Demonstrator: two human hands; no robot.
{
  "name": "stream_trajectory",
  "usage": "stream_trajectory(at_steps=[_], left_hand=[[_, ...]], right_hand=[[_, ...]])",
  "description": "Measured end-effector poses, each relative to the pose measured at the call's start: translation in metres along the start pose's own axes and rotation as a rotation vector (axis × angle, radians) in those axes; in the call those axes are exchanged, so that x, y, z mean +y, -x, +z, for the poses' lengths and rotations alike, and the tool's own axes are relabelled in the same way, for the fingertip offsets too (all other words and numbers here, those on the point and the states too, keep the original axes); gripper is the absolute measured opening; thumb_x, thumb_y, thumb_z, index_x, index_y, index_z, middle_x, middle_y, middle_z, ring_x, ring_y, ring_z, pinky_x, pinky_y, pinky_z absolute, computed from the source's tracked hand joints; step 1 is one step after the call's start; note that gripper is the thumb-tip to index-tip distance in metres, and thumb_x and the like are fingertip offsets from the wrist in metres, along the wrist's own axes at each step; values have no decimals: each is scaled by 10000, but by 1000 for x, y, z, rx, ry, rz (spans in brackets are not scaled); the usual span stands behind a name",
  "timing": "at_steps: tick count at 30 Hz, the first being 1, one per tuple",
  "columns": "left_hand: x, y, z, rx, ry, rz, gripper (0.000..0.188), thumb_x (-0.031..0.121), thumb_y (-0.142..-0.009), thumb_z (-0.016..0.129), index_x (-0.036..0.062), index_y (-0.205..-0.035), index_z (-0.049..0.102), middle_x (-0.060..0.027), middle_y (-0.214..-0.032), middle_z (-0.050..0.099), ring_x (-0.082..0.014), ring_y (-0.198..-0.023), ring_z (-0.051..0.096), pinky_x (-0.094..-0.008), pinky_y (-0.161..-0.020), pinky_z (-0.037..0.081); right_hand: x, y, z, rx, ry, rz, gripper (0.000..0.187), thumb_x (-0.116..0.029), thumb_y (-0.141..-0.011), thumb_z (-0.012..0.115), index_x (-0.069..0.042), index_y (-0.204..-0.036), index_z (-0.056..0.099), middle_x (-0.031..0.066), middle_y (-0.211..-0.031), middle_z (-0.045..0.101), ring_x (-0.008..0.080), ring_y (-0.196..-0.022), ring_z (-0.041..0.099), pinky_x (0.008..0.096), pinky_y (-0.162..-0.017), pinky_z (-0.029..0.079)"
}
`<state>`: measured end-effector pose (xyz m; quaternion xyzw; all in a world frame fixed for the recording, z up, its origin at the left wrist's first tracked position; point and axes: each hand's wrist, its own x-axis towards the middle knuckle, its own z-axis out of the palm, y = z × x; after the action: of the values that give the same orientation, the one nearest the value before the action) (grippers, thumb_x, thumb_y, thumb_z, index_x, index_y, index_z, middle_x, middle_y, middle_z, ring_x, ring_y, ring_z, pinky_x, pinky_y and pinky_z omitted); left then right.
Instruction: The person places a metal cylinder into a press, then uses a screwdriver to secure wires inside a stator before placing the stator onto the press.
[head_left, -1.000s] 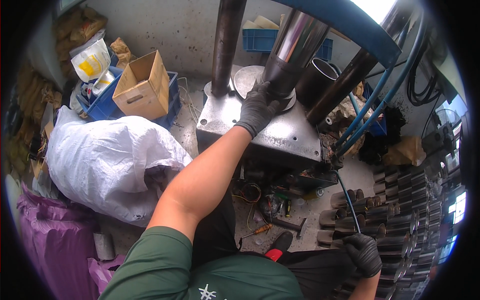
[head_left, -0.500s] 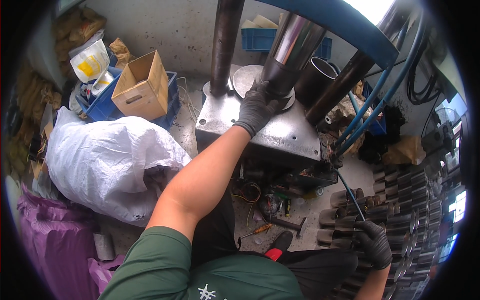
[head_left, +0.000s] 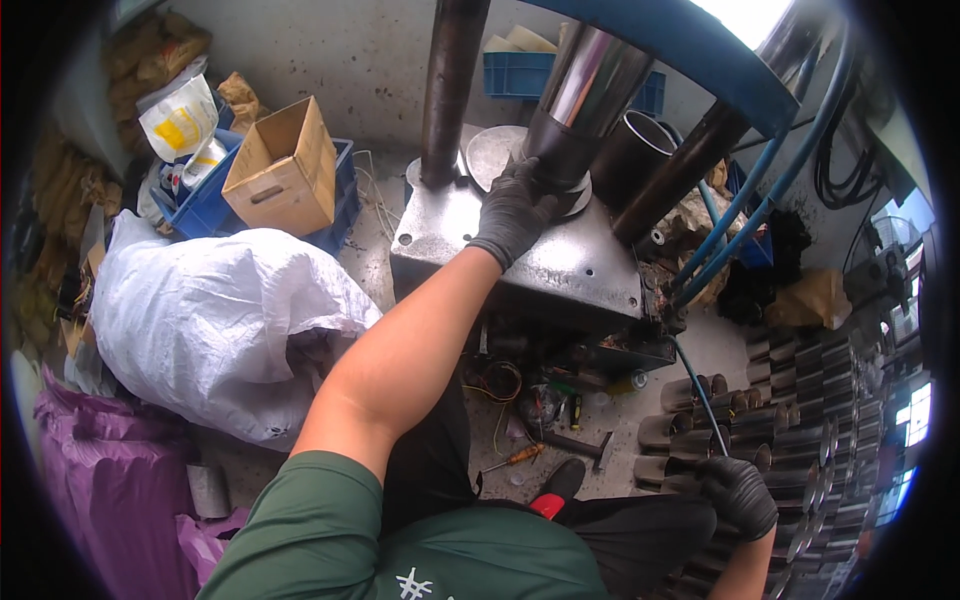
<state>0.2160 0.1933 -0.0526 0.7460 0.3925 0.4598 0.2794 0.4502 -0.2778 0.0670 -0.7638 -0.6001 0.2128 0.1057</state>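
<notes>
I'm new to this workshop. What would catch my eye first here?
The gloved left hand pressed on a dark tube standing on the steel press plate at centre. At lower right, the gloved right hand reaches among rows of metal tubes. A big white sack lies left.

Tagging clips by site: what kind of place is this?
Likely a small metalworking shop: a press-type machine with steel columns, stacked metal tube pieces on the floor, hand tools scattered beneath. Left hand on the machine's tube, right hand at the stack.

left hand (head_left: 512,210) gloved, arm stretched forward, right hand (head_left: 738,493) gloved, low, fingers curled
</notes>
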Motion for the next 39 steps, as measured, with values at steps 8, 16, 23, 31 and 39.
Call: stream_trajectory(at_steps=[8, 16, 23, 31, 39], left_hand=[[-10, -2, 5, 40, -32, 35, 662, 193, -890, 779, 8, -1469, 515, -235, -1356, 623, -389, -1273, 612, -467, -1120, 484], [-7, -1, 3, 33, 3, 27, 669, 193, -883, 780, 8, -1469, 514, -245, -1343, 626, -392, -1256, 619, -467, -1109, 493], [-10, -5, 5, -10, 23, -22, 718, 252, -861, 778, 12, -1486, 519, -228, -1452, 575, -385, -1334, 573, -459, -1151, 456], [-14, -4, 11, 76, -10, 51, 663, 188, -861, 799, -9, -1439, 541, -242, -1305, 644, -385, -1201, 655, -465, -1074, 518], [-14, -5, 9, 62, -4, 37, 706, 224, -850, 808, -15, -1453, 530, -254, -1341, 632, -397, -1240, 641, -469, -1107, 500]], right_hand=[[-5, -3, -2, -15, 116, -98, 168, -14, -853, 647, 24, -995, 728, 208, -904, 711, 400, -777, 688, 430, -717, 570], [-7, -3, 2, -28, 60, -12, 97, -4, -851, 640, 38, -921, 693, 188, -778, 652, 403, -732, 665, 432, -679, 561], [1, -2, 2, -26, 26, -40, 193, 12, -874, 581, 62, -1012, 706, 184, -803, 667, 300, -695, 682, 389, -669, 558], [2, 3, -2, 8, -344, 290, 274, 0, -910, 563, 62, -1138, 702, 171, -893, 709, 210, -731, 696, 349, -671, 559], [19, 6, 6, 85, -410, 277, 226, -34, -931, 655, 4, -1147, 714, 74, -991, 726, 192, -782, 733, 340, -689, 605]])
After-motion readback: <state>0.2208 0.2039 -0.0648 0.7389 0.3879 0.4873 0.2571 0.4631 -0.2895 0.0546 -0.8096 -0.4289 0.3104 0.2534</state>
